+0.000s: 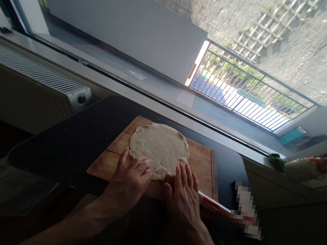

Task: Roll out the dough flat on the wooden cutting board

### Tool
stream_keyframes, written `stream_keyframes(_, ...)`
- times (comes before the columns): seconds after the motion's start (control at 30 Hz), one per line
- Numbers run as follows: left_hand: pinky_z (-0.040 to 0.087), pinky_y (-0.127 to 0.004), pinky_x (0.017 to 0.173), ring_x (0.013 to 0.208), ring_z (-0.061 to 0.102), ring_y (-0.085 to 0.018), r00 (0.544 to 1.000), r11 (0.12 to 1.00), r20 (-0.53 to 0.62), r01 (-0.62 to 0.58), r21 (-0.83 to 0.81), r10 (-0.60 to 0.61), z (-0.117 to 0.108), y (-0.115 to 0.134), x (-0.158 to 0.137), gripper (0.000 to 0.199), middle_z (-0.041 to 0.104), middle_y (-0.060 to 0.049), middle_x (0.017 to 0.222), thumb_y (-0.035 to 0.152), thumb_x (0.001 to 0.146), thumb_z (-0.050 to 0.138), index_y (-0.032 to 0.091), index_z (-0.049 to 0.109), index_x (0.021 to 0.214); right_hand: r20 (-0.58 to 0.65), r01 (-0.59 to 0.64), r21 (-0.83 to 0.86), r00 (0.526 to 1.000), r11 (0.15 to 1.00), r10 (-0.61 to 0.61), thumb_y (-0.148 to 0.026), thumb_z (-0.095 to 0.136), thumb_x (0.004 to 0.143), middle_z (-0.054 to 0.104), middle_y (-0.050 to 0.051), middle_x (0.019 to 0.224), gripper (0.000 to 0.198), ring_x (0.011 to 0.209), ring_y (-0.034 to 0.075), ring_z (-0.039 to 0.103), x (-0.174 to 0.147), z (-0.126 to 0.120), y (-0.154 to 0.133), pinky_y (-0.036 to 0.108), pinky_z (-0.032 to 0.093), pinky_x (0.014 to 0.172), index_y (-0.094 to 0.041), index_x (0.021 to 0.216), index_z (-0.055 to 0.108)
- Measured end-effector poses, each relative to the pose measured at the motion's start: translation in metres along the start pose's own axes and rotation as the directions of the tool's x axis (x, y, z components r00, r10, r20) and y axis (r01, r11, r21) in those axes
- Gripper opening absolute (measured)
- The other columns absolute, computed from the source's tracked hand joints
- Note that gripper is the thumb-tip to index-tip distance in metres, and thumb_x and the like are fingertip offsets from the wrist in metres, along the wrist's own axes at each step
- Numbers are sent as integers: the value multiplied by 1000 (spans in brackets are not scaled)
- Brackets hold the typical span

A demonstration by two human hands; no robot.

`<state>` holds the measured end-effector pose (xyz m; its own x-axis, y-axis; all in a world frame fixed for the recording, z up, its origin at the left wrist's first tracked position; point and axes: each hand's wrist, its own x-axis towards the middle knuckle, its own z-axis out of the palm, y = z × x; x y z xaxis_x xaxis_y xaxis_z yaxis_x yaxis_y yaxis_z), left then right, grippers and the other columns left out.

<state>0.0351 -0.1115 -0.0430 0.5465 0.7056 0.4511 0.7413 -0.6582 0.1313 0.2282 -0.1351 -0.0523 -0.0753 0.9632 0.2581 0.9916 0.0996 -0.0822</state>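
A flat, roughly round sheet of pale dough (159, 145) lies on a wooden cutting board (202, 162). Its rim is uneven and looks ragged on the near side. My left hand (131, 177) is at the dough's near left edge, its fingers bent and the thumb close to the forefinger, with the edge apparently pinched between them. Palm down, my right hand (182, 190) rests at the near right edge, fingers stretched out and touching the dough's border. What lies under the right palm is hidden. A long tube-like wrapped roll (215, 205) with a red label lies just right of that hand.
The board sits on a dark table (69, 140) with rounded corners, against a window sill (165, 112). A white radiator (34, 71) stands at left. A pixelated item (247, 209) is on the table's right end. A pale pot (302, 167) stands on the sill at right.
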Motion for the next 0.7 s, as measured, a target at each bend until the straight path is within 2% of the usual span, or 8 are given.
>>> stream_keyframes(0.1,23,-55,103,97,56,-28,987,986,21,158,58,-159,-4,-10,-5,14,66,-7,93,28,84,52,22,65,85,-3,-93,-9,996,996,93,-43,28,96,28,15,150,55,141,27,13,13,0,5,46,11,112,-7,135,45)
stream_keyframes(0.17,31,-51,94,85,58,-27,956,954,43,285,96,-290,-4,-15,-5,25,65,-8,79,38,85,50,20,63,74,10,-134,-14,991,991,134,-44,28,96,30,16,149,56,140,29,15,24,0,8,47,13,112,-7,132,48)
stream_keyframes(0.23,34,-48,87,80,58,-27,922,921,58,374,112,-382,-1,-13,0,35,64,-8,72,46,86,47,19,60,67,13,-112,-17,994,994,112,-44,27,96,31,14,148,55,140,29,16,28,0,9,47,13,111,-8,132,49)
stream_keyframes(0.33,35,-45,82,82,59,-27,904,905,74,416,86,-422,6,0,11,31,66,-8,77,44,85,48,19,59,71,-25,-63,-22,998,998,62,-45,27,97,33,12,148,53,141,27,14,23,-1,8,45,12,112,-11,132,49)
stream_keyframes(0.4,36,-40,77,84,59,-26,904,909,88,416,35,-417,11,10,18,21,67,-7,80,35,84,50,20,59,74,-47,-78,-22,996,997,77,-44,27,97,33,11,148,52,141,27,15,18,-2,8,45,13,112,-11,131,49)
stream_keyframes(0.47,38,-35,72,81,61,-24,883,885,114,463,-52,-456,14,15,21,16,67,-4,78,30,84,48,21,57,75,-46,-86,-10,995,996,86,-43,27,97,34,11,148,51,140,27,17,14,-2,9,45,14,112,-12,130,50)
stream_keyframes(0.6,42,-27,63,69,63,-19,749,679,166,655,-332,-641,20,14,25,18,67,-1,74,39,84,50,22,56,81,-10,6,30,1000,1000,-6,-42,25,97,37,9,146,51,140,24,17,14,-1,12,43,13,113,-14,132,49)
stream_keyframes(0.7,46,-26,62,67,65,-18,696,543,155,662,-516,-701,28,14,26,36,68,0,74,44,79,56,20,53,105,-25,-69,29,997,997,70,-43,27,97,35,12,147,52,140,28,17,23,-1,16,45,13,112,-11,131,50)
